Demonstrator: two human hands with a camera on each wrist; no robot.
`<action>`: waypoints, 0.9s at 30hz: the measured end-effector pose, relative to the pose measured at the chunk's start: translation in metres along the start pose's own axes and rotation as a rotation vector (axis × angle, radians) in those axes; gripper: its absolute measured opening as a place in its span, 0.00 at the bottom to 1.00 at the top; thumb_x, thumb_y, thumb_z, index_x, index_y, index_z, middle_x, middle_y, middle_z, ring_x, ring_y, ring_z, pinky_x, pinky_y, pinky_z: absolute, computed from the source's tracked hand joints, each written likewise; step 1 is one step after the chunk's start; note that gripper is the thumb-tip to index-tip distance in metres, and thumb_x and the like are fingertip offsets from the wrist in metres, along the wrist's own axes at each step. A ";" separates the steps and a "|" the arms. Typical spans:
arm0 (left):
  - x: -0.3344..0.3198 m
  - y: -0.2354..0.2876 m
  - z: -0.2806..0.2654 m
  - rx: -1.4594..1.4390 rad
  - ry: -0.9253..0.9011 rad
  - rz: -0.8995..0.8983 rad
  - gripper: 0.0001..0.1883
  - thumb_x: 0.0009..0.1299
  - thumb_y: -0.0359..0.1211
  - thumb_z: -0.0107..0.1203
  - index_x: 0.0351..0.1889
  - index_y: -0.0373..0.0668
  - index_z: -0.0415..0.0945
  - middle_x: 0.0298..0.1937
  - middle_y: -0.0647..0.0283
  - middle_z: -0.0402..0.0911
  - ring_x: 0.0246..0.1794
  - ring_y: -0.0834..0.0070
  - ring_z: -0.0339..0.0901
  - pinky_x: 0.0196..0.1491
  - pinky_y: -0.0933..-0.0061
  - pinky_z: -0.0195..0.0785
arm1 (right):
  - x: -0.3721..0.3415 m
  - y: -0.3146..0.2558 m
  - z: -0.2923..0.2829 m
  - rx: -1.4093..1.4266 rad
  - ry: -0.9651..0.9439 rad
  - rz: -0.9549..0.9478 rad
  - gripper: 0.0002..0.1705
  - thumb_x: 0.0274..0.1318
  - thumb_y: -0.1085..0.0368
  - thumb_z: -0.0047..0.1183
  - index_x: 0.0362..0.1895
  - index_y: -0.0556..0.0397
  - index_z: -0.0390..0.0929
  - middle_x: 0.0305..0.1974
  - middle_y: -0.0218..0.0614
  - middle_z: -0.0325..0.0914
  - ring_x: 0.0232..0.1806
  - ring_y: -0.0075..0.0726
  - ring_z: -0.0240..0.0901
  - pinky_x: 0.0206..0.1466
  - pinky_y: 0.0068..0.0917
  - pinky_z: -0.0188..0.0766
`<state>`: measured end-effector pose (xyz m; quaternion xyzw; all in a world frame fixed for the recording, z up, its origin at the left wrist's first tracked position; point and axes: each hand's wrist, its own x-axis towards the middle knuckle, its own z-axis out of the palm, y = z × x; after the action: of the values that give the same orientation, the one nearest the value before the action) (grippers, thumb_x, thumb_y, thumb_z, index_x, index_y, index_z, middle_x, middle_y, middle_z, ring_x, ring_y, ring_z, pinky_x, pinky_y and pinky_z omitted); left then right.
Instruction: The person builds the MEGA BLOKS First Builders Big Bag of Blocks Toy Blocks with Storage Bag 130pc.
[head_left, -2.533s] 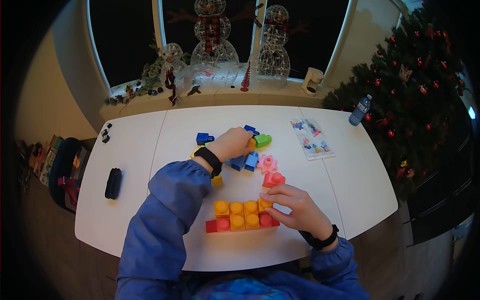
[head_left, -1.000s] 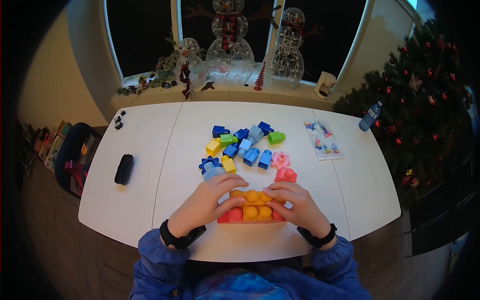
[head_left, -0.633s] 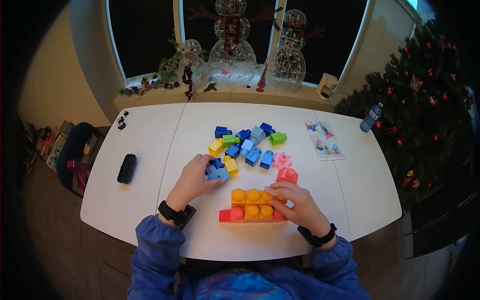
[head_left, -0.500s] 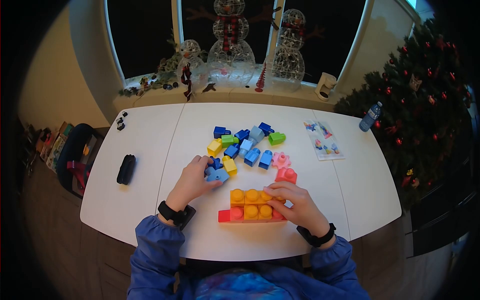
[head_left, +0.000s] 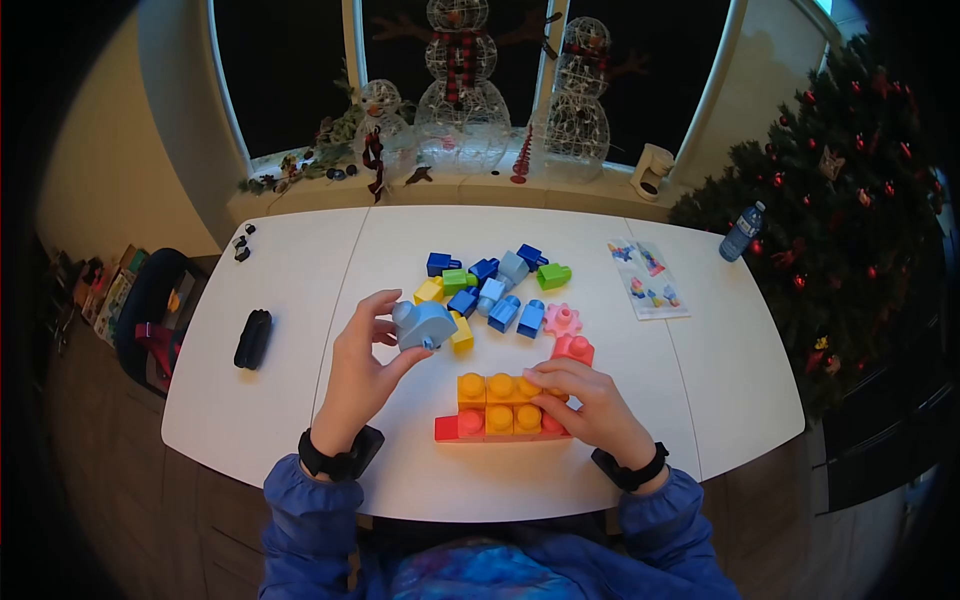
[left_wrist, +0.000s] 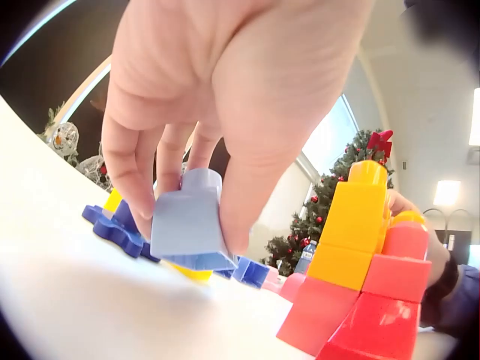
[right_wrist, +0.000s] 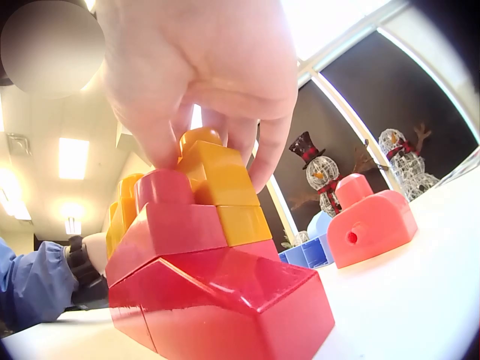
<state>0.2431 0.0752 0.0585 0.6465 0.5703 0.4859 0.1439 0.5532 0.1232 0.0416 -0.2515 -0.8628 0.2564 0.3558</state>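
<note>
My left hand (head_left: 355,370) holds a light blue toy building block (head_left: 424,326) with a round stud, gripped between thumb and fingers. The left wrist view shows this block (left_wrist: 187,225) tilted close over the table, its hollow underside facing down. A dark blue gear-shaped piece (left_wrist: 118,234) lies behind it there; in the head view the hand and block hide it. My right hand (head_left: 598,405) pinches the stud end of an orange block (right_wrist: 217,172) at the right end of a built structure. Orange blocks (head_left: 500,418) stand on a red and coral base (head_left: 450,429) there.
Loose blue blocks (head_left: 503,316), green blocks (head_left: 553,277) and yellow blocks (head_left: 461,335) lie mid-table. A pink gear piece (head_left: 562,320) and a coral block (head_left: 573,348) are by the right hand. Farther out are a picture sheet (head_left: 650,280), bottle (head_left: 742,232) and black case (head_left: 253,338).
My left hand went from the loose pile to the structure, then to the light blue block, which it has lifted and tilted. My right hand stays at the structure's right end.
</note>
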 end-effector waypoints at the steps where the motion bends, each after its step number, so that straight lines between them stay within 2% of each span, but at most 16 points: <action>1: -0.009 0.006 -0.003 -0.029 0.032 0.065 0.38 0.57 0.27 0.79 0.64 0.40 0.70 0.56 0.54 0.81 0.46 0.69 0.83 0.50 0.68 0.77 | 0.001 0.001 0.000 0.008 0.000 -0.004 0.21 0.60 0.71 0.65 0.58 0.52 0.85 0.49 0.41 0.84 0.49 0.47 0.82 0.52 0.35 0.81; 2: -0.017 0.009 -0.003 -0.058 0.064 0.129 0.39 0.56 0.27 0.80 0.65 0.40 0.70 0.57 0.54 0.81 0.47 0.70 0.83 0.50 0.68 0.77 | 0.001 -0.001 -0.002 -0.008 -0.020 0.012 0.21 0.60 0.71 0.65 0.59 0.52 0.84 0.49 0.41 0.84 0.50 0.48 0.82 0.53 0.35 0.81; 3: -0.025 0.008 -0.003 -0.056 0.010 0.241 0.42 0.56 0.29 0.81 0.67 0.39 0.68 0.59 0.55 0.80 0.48 0.70 0.82 0.51 0.68 0.76 | 0.002 -0.005 -0.005 -0.023 -0.039 0.027 0.22 0.60 0.70 0.65 0.60 0.52 0.84 0.50 0.41 0.84 0.50 0.48 0.82 0.53 0.36 0.81; 6: -0.038 0.031 0.001 -0.029 -0.098 0.384 0.35 0.57 0.30 0.80 0.62 0.42 0.75 0.55 0.54 0.82 0.50 0.62 0.84 0.51 0.66 0.79 | 0.002 -0.024 -0.015 -0.044 -0.004 0.092 0.23 0.61 0.70 0.65 0.61 0.51 0.83 0.52 0.41 0.84 0.53 0.49 0.82 0.56 0.37 0.80; 9: -0.050 0.040 0.008 -0.016 -0.188 0.375 0.29 0.58 0.29 0.78 0.58 0.45 0.79 0.52 0.54 0.83 0.51 0.57 0.84 0.50 0.64 0.80 | -0.006 -0.022 -0.021 -0.077 0.027 0.105 0.23 0.60 0.71 0.65 0.60 0.51 0.83 0.54 0.42 0.84 0.55 0.50 0.81 0.58 0.37 0.80; 12: -0.055 0.040 0.016 0.030 -0.245 0.354 0.28 0.58 0.27 0.76 0.57 0.47 0.81 0.52 0.55 0.82 0.49 0.58 0.84 0.49 0.64 0.80 | -0.010 -0.012 -0.021 -0.071 0.014 0.080 0.22 0.60 0.72 0.65 0.59 0.51 0.83 0.54 0.42 0.84 0.57 0.51 0.81 0.59 0.38 0.80; 18: -0.052 0.040 0.019 0.165 -0.206 0.435 0.29 0.56 0.25 0.75 0.58 0.49 0.83 0.51 0.59 0.82 0.51 0.61 0.80 0.50 0.64 0.79 | -0.012 -0.006 -0.020 -0.062 0.014 0.064 0.22 0.59 0.73 0.65 0.59 0.51 0.83 0.54 0.43 0.84 0.57 0.51 0.81 0.60 0.39 0.80; 24: -0.055 0.040 0.021 0.145 -0.254 0.379 0.30 0.57 0.24 0.74 0.59 0.51 0.83 0.53 0.59 0.81 0.53 0.61 0.79 0.51 0.64 0.78 | -0.010 -0.007 -0.023 -0.034 -0.025 0.076 0.21 0.60 0.72 0.65 0.59 0.52 0.83 0.55 0.43 0.84 0.58 0.51 0.81 0.61 0.39 0.79; 27: -0.055 0.045 0.018 0.076 -0.282 0.319 0.27 0.59 0.24 0.73 0.58 0.47 0.82 0.54 0.57 0.81 0.54 0.59 0.79 0.52 0.64 0.78 | -0.007 0.001 -0.033 0.004 -0.003 0.120 0.21 0.63 0.69 0.64 0.60 0.53 0.82 0.54 0.44 0.84 0.56 0.51 0.81 0.60 0.40 0.79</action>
<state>0.2908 0.0196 0.0578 0.7949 0.4531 0.3855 0.1190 0.5824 0.1285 0.0576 -0.3016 -0.8463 0.2792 0.3388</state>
